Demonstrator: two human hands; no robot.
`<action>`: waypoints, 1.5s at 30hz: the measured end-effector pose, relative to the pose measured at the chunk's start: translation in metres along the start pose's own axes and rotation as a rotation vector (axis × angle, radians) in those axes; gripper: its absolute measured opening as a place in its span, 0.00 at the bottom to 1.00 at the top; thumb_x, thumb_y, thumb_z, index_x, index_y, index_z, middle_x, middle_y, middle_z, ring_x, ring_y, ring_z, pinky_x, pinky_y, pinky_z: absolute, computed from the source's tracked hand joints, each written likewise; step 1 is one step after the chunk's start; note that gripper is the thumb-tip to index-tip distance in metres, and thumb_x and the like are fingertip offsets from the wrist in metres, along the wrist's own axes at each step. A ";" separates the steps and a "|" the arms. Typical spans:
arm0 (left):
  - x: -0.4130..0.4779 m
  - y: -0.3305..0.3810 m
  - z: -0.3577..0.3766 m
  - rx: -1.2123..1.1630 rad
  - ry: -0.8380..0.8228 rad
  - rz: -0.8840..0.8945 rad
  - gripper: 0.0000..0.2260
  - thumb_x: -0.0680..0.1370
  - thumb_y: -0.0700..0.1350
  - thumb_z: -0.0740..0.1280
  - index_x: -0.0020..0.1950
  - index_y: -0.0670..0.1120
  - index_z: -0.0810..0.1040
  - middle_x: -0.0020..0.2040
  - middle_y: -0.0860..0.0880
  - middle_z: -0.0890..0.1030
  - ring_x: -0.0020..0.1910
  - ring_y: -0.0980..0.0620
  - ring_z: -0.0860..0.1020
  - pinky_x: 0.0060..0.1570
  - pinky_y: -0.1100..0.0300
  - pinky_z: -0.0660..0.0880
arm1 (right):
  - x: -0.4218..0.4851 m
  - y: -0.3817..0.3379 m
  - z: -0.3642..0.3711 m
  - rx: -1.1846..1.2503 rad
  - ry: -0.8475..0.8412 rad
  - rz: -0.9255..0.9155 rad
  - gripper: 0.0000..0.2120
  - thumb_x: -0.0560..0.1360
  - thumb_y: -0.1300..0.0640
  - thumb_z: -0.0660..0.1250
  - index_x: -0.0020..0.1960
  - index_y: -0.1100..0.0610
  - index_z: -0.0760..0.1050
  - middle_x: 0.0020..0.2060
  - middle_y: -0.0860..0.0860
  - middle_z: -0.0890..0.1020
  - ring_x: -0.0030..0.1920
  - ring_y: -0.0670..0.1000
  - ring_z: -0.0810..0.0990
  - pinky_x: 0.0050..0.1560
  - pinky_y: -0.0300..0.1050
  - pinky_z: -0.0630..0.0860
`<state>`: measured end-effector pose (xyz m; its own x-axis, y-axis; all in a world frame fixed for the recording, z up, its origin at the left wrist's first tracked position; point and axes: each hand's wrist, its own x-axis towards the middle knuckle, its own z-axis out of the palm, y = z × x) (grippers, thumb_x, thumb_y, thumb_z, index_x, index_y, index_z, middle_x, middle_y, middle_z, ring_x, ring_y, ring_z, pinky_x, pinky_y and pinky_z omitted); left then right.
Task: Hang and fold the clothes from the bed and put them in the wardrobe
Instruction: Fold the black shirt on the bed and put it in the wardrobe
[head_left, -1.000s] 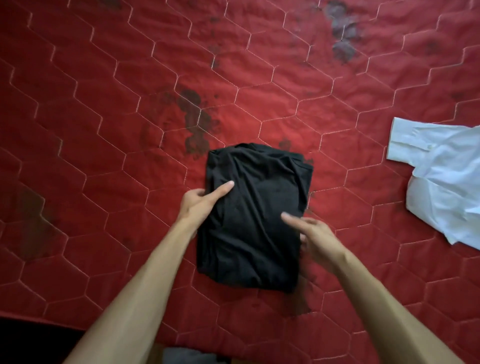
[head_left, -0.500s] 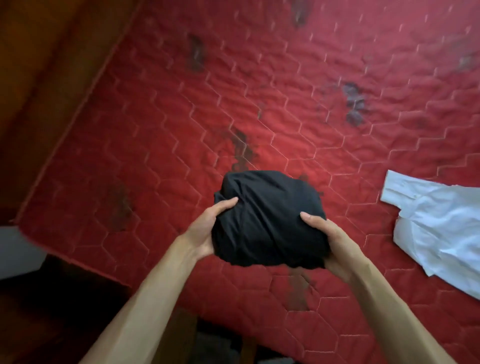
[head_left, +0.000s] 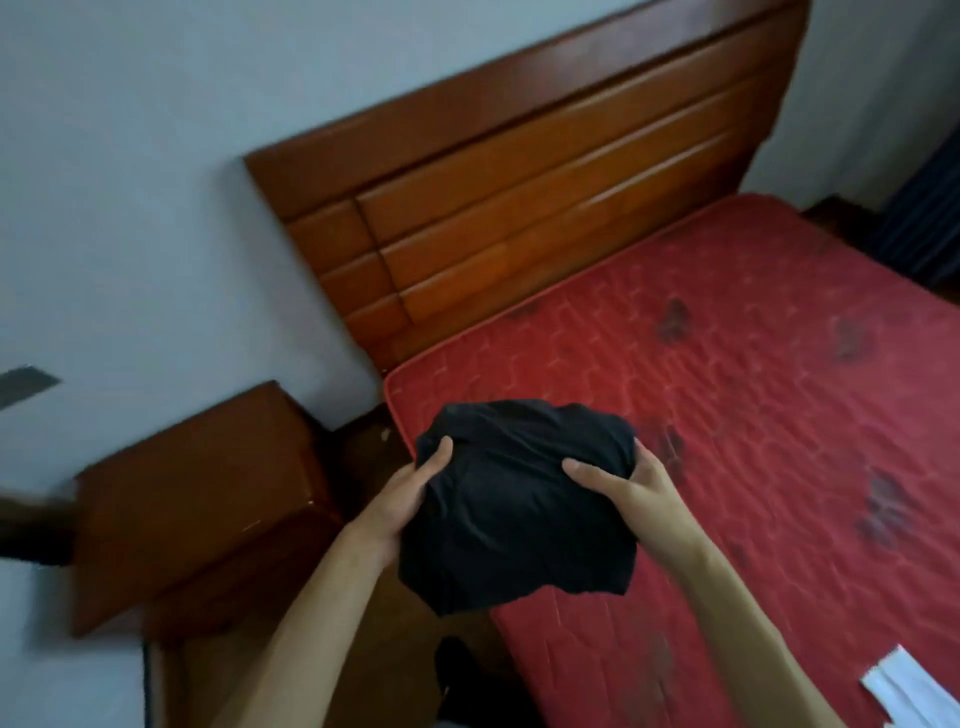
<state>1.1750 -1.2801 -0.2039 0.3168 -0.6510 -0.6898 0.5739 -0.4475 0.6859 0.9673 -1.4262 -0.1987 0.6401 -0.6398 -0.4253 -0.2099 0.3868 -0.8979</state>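
The folded black garment (head_left: 519, 499) is held up in the air between both hands, over the near corner of the bed (head_left: 753, 415) and the gap beside it. The left hand (head_left: 400, 499) has its grip clenched on the garment's left edge, thumb on top and fingers hidden beneath. The right hand (head_left: 631, 480) grasps the right side in the same way, thumb pressed across the top of the cloth. The bundle sags a little at its lower edge. Under it lies the red quilted mattress with dark stains. A wooden headboard (head_left: 519, 197) stands against the pale wall, and a wooden nightstand (head_left: 197, 514) sits to the left of the bed. A white garment (head_left: 904, 693) shows at the lower right corner on the mattress.
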 end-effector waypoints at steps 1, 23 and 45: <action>-0.017 0.004 -0.015 -0.030 0.027 0.033 0.23 0.78 0.58 0.66 0.64 0.42 0.79 0.61 0.45 0.83 0.58 0.47 0.82 0.60 0.52 0.76 | 0.003 -0.010 0.020 -0.063 0.023 -0.030 0.34 0.70 0.52 0.78 0.71 0.54 0.67 0.61 0.49 0.80 0.56 0.48 0.83 0.55 0.46 0.81; -0.214 0.048 -0.429 -0.112 0.795 0.659 0.11 0.84 0.42 0.61 0.63 0.50 0.80 0.60 0.53 0.80 0.58 0.60 0.78 0.52 0.68 0.77 | 0.047 -0.082 0.502 -0.191 -0.633 -0.261 0.23 0.70 0.66 0.74 0.61 0.50 0.81 0.57 0.46 0.84 0.58 0.50 0.83 0.56 0.47 0.81; -0.252 0.192 -0.735 1.145 1.357 -0.065 0.16 0.81 0.41 0.60 0.69 0.42 0.68 0.61 0.39 0.77 0.58 0.41 0.77 0.53 0.53 0.71 | 0.189 -0.124 0.884 -0.811 -1.163 -0.783 0.21 0.74 0.64 0.72 0.63 0.47 0.78 0.58 0.40 0.80 0.58 0.41 0.77 0.64 0.37 0.70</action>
<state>1.7607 -0.7512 -0.0687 0.9994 0.0341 -0.0020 0.0342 -0.9983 0.0466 1.7676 -1.0083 -0.0680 0.8769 0.4669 0.1140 0.3468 -0.4506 -0.8226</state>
